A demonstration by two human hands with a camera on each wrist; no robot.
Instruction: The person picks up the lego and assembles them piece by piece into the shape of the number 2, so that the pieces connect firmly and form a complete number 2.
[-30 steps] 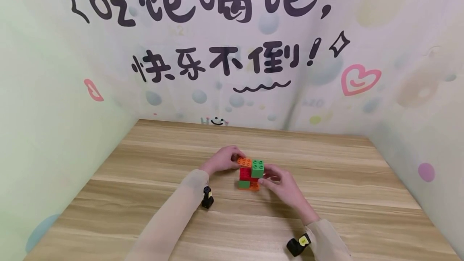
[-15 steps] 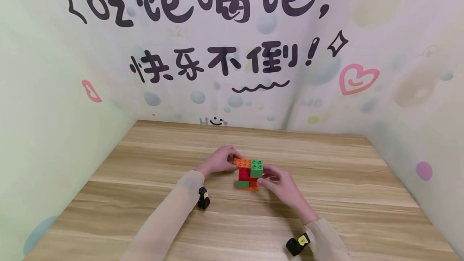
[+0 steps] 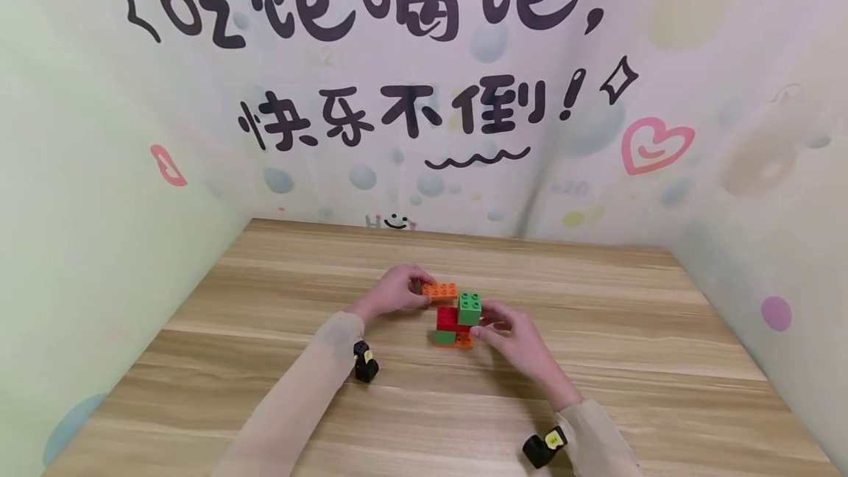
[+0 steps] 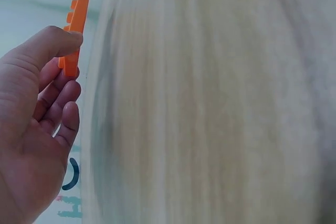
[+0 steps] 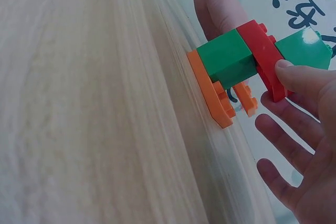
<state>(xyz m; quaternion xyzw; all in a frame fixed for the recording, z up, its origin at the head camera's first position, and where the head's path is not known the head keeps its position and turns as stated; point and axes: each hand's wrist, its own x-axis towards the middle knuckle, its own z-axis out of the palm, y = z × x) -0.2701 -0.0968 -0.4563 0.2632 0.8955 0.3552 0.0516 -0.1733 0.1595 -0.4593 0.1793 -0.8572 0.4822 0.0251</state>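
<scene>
From my head feed, the left hand point(image 3: 397, 290) has its grip pinched, thumb over fingers, on the end of a flat orange plastic plate with studs point(image 3: 440, 291), raised off the wood-grain counter point(image 3: 616, 337) and apart from the stack. The right hand point(image 3: 515, 331) pinches a red studded brick point(image 3: 447, 317) between thumb and forefinger, its other fingers spread. That brick bridges the stack's middle: a green four-stud block point(image 3: 470, 308) sits on top, and a green block point(image 3: 445, 336) and an orange studded base point(image 3: 464, 341) are beneath, upright on the counter.
</scene>
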